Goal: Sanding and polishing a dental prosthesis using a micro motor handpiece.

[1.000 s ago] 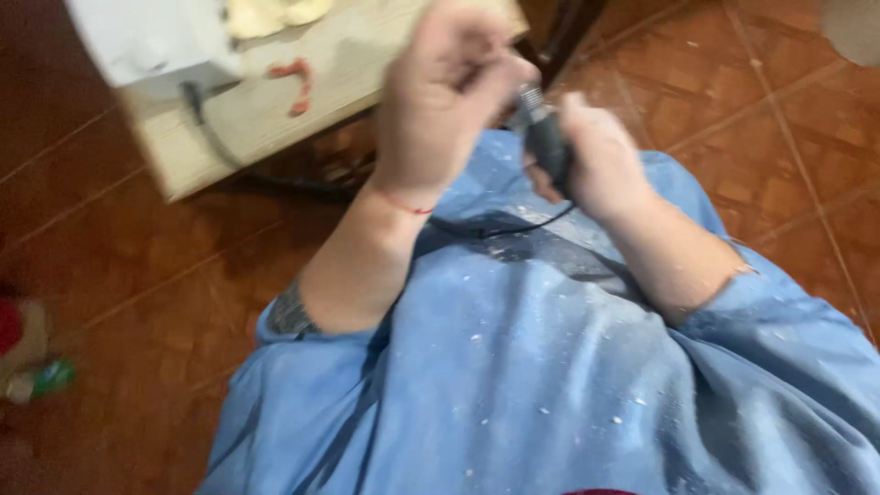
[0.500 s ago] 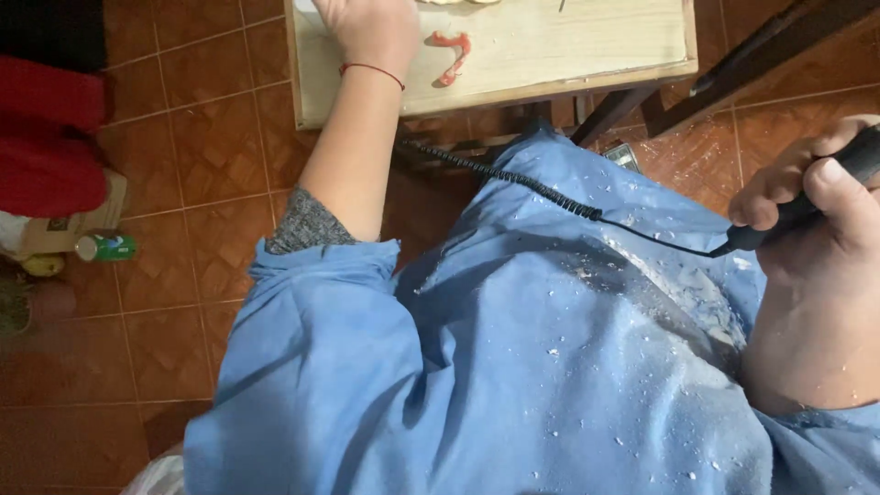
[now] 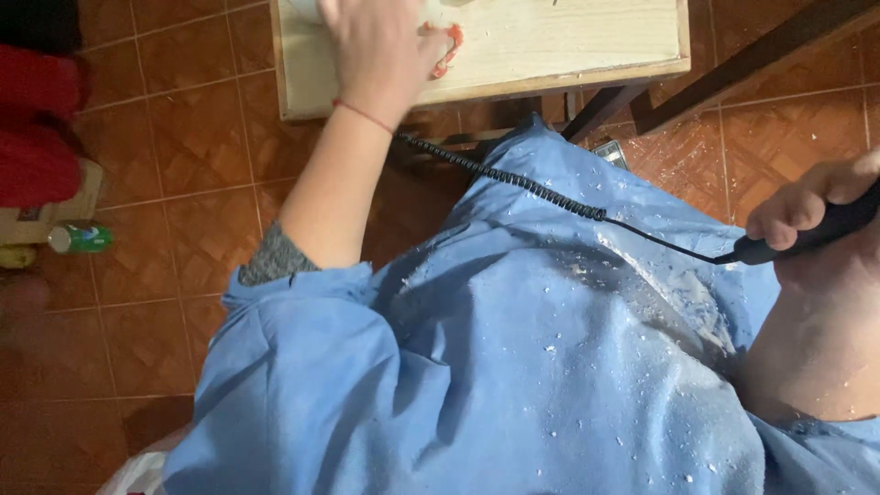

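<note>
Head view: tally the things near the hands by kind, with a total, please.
Hands: 2 (left hand, right hand)
Black corded tools: 1 (tool in the right grip, coiled cord)
Wooden tables: 1 (table)
Red pieces on the table: 1 (red piece)
Green bottles: 1 (bottle)
Total: 6

We see few packages: a small green bottle (image 3: 81, 238) with a white cap lies on its side on the tiled floor at the left edge, just beside a pale cardboard box (image 3: 57, 213) that stands against red fabric. The bottle's green wrap is too blurred for us to make out more. We find no signs or screens.
</note>
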